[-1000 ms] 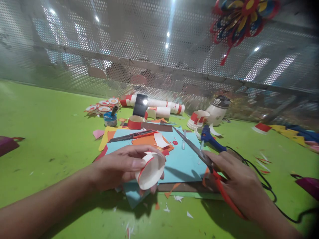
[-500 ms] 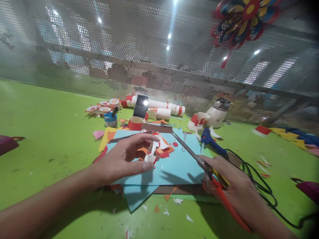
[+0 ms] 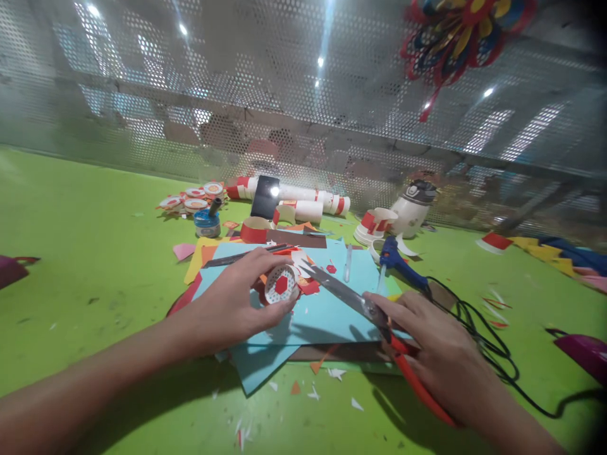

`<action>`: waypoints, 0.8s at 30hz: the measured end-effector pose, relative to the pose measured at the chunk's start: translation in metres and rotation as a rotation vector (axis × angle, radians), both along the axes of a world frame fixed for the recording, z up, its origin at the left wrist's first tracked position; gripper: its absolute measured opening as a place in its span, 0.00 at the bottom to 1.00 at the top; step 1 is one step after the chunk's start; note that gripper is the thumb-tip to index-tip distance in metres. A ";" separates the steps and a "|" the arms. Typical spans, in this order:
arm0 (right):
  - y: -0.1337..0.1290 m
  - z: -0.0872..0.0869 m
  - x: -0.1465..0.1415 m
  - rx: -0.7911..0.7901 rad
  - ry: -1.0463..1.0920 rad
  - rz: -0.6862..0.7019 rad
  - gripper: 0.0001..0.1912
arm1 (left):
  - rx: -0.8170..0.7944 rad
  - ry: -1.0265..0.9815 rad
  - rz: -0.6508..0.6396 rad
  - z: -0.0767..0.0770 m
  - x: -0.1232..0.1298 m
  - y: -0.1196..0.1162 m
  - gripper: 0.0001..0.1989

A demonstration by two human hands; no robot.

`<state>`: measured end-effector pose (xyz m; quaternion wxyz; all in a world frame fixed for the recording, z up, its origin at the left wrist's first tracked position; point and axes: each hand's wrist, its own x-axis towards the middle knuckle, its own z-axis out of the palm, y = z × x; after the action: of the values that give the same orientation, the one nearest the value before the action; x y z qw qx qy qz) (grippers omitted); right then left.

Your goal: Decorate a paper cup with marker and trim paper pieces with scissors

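Observation:
Between the thumb and fingers of my left hand (image 3: 237, 303) is a small round white paper piece (image 3: 281, 284) with dots and a red hexagon in its middle, its face toward me. My right hand (image 3: 436, 354) grips red-handled scissors (image 3: 344, 291), with the blades pointing left toward the round piece and slightly parted at the tips. Under both hands lie light blue paper sheets (image 3: 332, 325). Red and orange scraps (image 3: 310, 287) rest on the blue paper just behind the round piece.
Blue glue gun (image 3: 403, 265) with a black cable at right, a blue jar (image 3: 207, 223) at left. Behind are a phone (image 3: 265, 197), white tubes (image 3: 308, 210), paper cups (image 3: 374, 226) and a bottle (image 3: 412, 208). Paper bits (image 3: 336, 374) lie on the green table (image 3: 142, 411) in front.
The paper piece in my left hand has turned so that its round dotted face shows. My right hand has brought the scissors left, their tips closer to it.

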<state>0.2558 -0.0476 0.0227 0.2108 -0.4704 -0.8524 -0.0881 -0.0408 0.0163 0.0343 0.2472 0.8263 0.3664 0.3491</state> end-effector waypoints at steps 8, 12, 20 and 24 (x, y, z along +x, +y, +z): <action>-0.007 0.004 -0.009 -0.057 -0.041 0.123 0.29 | -0.207 -0.072 -0.052 0.006 -0.002 0.001 0.09; -0.007 0.006 -0.007 -0.114 -0.025 0.112 0.28 | -0.230 -0.099 -0.021 0.005 -0.002 0.001 0.17; -0.003 0.003 0.000 -0.036 0.124 0.042 0.24 | -0.241 -0.276 0.067 0.003 0.001 0.003 0.25; 0.001 0.002 0.004 0.032 0.034 -0.099 0.24 | -0.115 -0.309 0.135 0.001 0.002 0.001 0.25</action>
<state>0.2595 -0.0468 0.0250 0.2281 -0.5099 -0.8229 -0.1039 -0.0387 0.0174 0.0353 0.3235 0.7208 0.3979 0.4664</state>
